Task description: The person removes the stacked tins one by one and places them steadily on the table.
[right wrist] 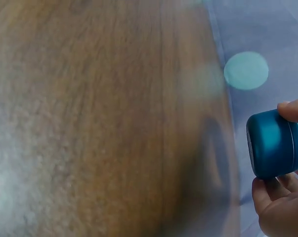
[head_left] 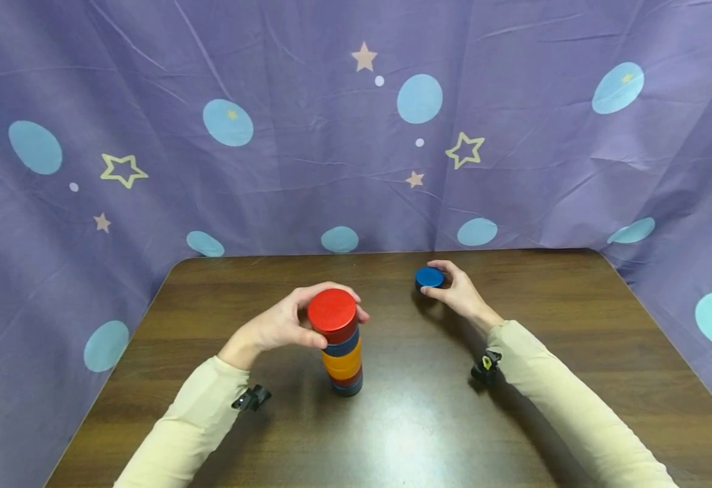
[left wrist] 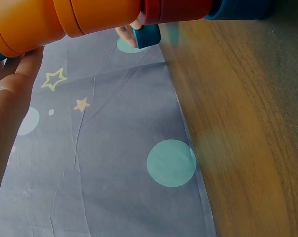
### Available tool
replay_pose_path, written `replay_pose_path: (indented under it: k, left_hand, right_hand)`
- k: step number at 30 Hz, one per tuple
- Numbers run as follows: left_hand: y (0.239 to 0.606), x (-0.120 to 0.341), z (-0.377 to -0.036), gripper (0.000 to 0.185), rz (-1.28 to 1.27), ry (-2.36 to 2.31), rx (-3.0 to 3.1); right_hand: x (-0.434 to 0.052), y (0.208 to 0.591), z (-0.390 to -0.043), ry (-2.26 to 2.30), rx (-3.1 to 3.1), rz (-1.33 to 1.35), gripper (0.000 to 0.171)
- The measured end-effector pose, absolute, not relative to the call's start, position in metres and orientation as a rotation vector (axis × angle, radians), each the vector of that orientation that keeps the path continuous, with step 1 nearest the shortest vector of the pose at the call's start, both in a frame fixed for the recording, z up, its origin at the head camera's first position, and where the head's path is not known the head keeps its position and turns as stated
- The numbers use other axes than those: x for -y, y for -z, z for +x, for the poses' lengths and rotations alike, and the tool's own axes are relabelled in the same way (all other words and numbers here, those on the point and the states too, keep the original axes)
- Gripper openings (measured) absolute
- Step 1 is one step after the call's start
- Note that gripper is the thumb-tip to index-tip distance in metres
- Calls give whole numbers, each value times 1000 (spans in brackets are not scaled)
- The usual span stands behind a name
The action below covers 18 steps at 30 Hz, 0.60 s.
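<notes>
- One left hand (head_left: 288, 324), its thumb and fingers curled round the upper part of one stack (head_left: 342, 364), grasping it from the left.
- That single stack of round pieces stands upright, left of centre on the surface (head_left: 575, 298); five colour bands show from the top: red, blue, orange, red, blue.
- One right hand (head_left: 461, 293), right of centre, pinches one blue round piece (head_left: 429, 277) between thumb and fingers, holding it above the surface toward the back.
- Two pale sleeves, left (head_left: 194, 413) and right (head_left: 566, 396), each with a small black device at the wrist.
- The surface is brown wood grain, with bright glare near the front middle.
- A purple curtain (head_left: 307, 183) with teal circles and two outlined yellow stars hangs behind and along both sides.
- The left edge slants outward toward the front; a stretch of surface separates stack from blue round piece; a broad strip lies between right sleeve and right edge.
</notes>
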State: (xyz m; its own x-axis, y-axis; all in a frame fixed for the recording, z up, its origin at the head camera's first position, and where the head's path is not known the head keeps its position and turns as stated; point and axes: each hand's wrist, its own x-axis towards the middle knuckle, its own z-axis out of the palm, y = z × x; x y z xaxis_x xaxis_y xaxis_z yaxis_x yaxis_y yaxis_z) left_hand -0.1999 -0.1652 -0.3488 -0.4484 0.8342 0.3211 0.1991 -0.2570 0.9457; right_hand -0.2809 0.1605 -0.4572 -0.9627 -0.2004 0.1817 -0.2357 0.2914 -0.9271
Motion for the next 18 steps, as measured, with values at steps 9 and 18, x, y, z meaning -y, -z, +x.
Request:
replay_pose_path:
  k: [9, 18]
  left_hand:
    - [349, 166, -200, 57, 1261, -1753, -1505]
    - [349, 165, -200, 61, 1267, -1758, -1485]
  right_hand:
    - [-158, 473, -288, -1834, 2533, 378, 59]
    - [-138, 469, -284, -1877, 2549, 451, 60]
